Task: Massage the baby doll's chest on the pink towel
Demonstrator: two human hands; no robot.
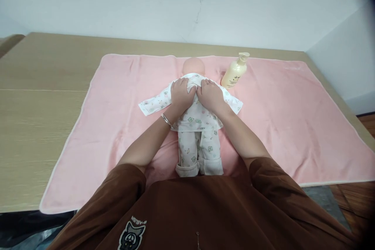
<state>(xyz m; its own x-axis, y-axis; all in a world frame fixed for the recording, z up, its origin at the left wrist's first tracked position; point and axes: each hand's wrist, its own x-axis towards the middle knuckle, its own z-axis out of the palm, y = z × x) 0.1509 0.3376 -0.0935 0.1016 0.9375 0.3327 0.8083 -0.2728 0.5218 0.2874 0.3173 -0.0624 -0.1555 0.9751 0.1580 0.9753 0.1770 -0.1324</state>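
A baby doll [193,66] lies on a pink mat, its bald head toward the wall and no face showing. It wears a white printed long-sleeved top [199,121] and matching trousers [188,150] with rolled cuffs. Both sleeves spread out to the sides. My left hand [181,94] rests flat on the left of the doll's upper back, fingers pointing away from me. On the right of the upper back lies my right hand [210,94], also flat, its thumb close to the left one. Neither hand grips anything.
The pink mat [278,125] covers much of the wooden table [52,125]. Just right of the doll's head, a cream pump bottle [234,72] stands on the mat. A white wall [146,4] rises behind the table's far edge.
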